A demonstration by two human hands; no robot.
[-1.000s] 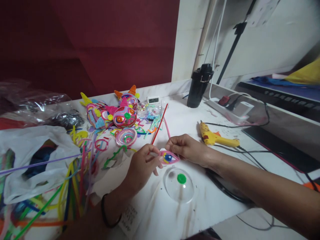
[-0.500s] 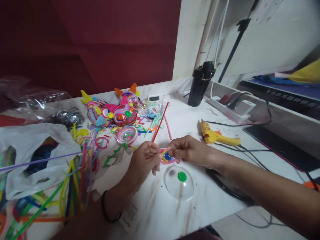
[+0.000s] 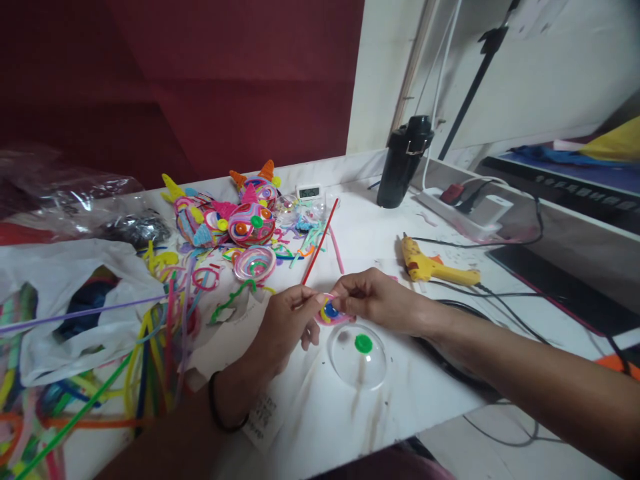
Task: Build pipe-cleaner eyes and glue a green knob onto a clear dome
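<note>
Both hands meet over the white table (image 3: 430, 400), pinched from either side on a small coiled pipe-cleaner piece (image 3: 330, 311) with a blue centre, yellow ring and pink outline. The left hand (image 3: 285, 327) grips its left edge with thumb and fingertips, and a red pipe cleaner (image 3: 320, 241) runs up and away from that grip toward the back of the table; whether its end is joined to the piece cannot be told. The right hand (image 3: 375, 300) clamps the other edge. The step in hand looks like shaping or wrapping the coil. Just below the hands lies a clear plastic dome (image 3: 357, 357) with a green dot on it. A yellow glue gun (image 3: 435, 267) rests to the right, near the hands. The next move probably calls for a steady pinch so the coil does not unwind.
</note>
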